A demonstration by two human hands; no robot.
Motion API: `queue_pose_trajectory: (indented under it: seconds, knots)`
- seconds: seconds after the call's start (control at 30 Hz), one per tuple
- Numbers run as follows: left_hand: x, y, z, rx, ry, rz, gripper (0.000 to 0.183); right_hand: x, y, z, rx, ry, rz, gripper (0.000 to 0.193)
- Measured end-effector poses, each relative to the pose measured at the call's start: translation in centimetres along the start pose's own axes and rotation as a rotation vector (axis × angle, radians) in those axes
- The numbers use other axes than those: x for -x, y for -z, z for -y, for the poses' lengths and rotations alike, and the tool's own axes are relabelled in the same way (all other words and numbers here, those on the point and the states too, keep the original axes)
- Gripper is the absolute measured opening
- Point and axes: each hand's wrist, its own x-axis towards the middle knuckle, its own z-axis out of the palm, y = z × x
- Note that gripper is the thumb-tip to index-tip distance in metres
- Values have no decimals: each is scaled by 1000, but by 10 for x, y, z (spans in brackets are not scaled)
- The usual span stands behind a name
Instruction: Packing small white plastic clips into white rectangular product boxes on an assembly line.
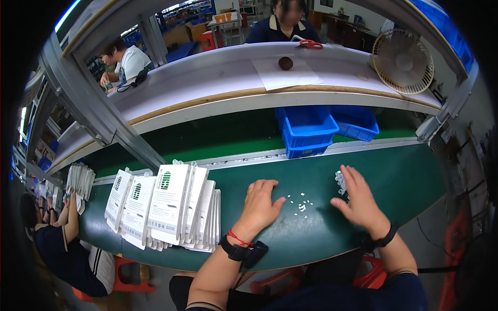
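Note:
Over the green worktop, my left hand is palm down with thumb and fingers apart, and nothing shows in it. To its right lies a loose scatter of tiny white pieces. My right hand is held on edge, fingers stretched and thumb apart. Beside its inner side is a small cluster of white plastic pieces, partly hidden by the fingers. Left of my left hand stand leaning stacks of flat white packages with a green battery picture and hanging tabs at the top.
Blue plastic bins stand at the back under a raised shelf. On the shelf are a fan, red-handled scissors and a brown ball on white paper. A metal post rises at left. Co-workers sit across and at left.

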Motion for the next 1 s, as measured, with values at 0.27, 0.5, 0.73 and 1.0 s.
queue_pose_trajectory:
  seconds: [0.27, 0.5, 0.73, 1.0]
  knots:
    - [-1, -10, 1, -92, -16, 44, 62, 73, -39, 59, -127, -10, 160, 91]
    - [1, -21, -4, -325, 79, 368, 84, 68, -52, 66, 17, -11, 100, 89]
    - [17, -39, -25, -348, -190, 523, 83, 72, -55, 63, -6, 2, 99, 91]
    - [84, -10, -49, 110, -249, 367, 69, 65, -43, 30, -140, 29, 252, 102]
